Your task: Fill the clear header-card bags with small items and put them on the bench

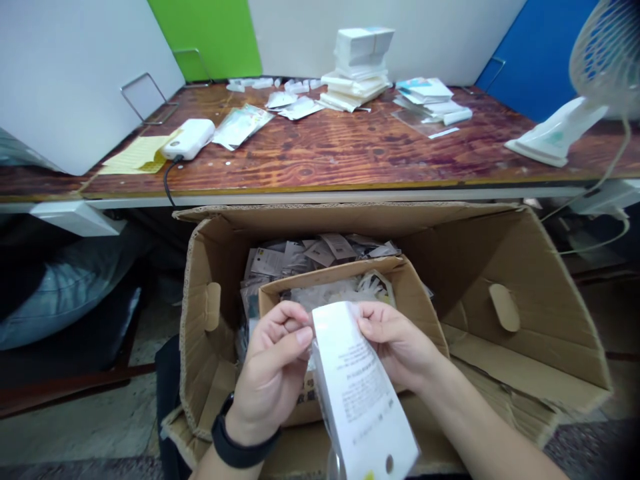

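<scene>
A person's left hand (270, 373) and right hand (395, 340) work close together, pinching the top end of a white printed card (363, 393) in a clear plastic sleeve (314, 353), above a cardboard carton (530, 300). The card's long axis slants down and away from the carton's centre, its free end lying nearer the right forearm (480, 427).

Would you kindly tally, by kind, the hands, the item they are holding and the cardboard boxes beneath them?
Hands: 2 (left hand, right hand)
White card in a clear plastic sleeve: 1
Cardboard boxes: 2 (large outer carton, smaller inner box)
Total: 5
</scene>
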`<action>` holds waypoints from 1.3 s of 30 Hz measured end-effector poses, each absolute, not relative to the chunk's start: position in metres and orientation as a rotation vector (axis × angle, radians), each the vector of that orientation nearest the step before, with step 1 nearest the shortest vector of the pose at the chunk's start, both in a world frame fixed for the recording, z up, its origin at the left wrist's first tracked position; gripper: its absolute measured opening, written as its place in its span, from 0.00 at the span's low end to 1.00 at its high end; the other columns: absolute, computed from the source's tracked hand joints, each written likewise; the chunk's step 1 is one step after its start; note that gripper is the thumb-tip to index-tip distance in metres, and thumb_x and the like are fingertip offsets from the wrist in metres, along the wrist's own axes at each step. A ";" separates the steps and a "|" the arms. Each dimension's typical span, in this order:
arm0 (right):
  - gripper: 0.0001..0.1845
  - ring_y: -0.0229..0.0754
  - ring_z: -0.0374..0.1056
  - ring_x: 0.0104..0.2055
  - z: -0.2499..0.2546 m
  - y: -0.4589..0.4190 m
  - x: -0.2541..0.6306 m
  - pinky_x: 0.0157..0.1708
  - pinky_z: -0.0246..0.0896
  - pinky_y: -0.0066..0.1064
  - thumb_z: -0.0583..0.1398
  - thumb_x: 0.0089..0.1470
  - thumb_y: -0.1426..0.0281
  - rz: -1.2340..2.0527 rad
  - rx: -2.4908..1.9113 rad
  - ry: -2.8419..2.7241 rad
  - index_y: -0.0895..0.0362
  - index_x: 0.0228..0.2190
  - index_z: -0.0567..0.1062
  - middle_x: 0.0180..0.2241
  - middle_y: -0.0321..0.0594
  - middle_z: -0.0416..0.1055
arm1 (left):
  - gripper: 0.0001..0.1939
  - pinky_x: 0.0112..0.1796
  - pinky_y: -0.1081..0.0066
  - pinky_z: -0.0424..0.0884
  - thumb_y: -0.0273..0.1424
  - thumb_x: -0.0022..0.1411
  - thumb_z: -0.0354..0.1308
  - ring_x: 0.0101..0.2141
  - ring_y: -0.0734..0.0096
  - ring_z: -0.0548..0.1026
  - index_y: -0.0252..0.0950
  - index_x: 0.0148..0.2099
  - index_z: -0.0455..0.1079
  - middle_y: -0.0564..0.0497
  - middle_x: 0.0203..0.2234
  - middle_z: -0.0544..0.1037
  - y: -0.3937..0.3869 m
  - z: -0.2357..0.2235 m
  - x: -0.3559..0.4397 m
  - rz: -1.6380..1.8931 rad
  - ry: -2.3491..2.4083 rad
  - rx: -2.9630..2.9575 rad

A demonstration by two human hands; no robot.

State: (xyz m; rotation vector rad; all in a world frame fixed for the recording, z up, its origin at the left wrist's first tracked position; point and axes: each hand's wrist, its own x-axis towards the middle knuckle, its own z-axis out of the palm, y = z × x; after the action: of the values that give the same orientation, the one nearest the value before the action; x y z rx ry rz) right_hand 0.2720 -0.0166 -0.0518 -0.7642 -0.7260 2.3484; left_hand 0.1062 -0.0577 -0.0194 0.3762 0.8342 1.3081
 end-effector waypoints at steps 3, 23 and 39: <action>0.12 0.38 0.69 0.26 -0.052 -0.018 0.273 0.25 0.61 0.27 0.63 0.46 0.66 2.204 -0.877 -0.801 0.62 0.31 0.73 0.26 0.42 0.73 | 0.05 0.25 0.80 0.66 0.26 0.51 0.59 0.23 0.78 0.71 0.37 0.33 0.67 0.55 0.22 0.74 -0.056 -0.022 0.108 1.341 0.893 0.354; 0.10 0.40 0.69 0.26 -0.044 -0.016 0.277 0.24 0.65 0.29 0.65 0.43 0.67 1.868 -1.088 -1.052 0.60 0.28 0.74 0.26 0.40 0.74 | 0.09 0.32 0.66 0.71 0.29 0.55 0.58 0.32 0.59 0.76 0.29 0.36 0.75 0.44 0.27 0.79 -0.054 -0.028 0.113 1.126 0.970 0.461; 0.07 0.37 0.69 0.23 -0.039 -0.007 0.294 0.22 0.64 0.26 0.64 0.46 0.68 2.007 -0.942 -1.009 0.61 0.27 0.75 0.23 0.39 0.73 | 0.31 0.46 0.62 0.65 0.28 0.60 0.52 0.44 0.61 0.73 0.40 0.63 0.46 0.46 0.39 0.77 -0.065 -0.026 0.098 1.088 0.805 0.544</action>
State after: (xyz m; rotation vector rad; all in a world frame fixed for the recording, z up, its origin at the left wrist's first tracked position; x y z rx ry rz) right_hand 0.2936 -0.0068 -0.0388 -0.9419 -1.0090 2.0068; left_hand 0.0977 -0.0654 -0.0264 0.5438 0.8050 1.0879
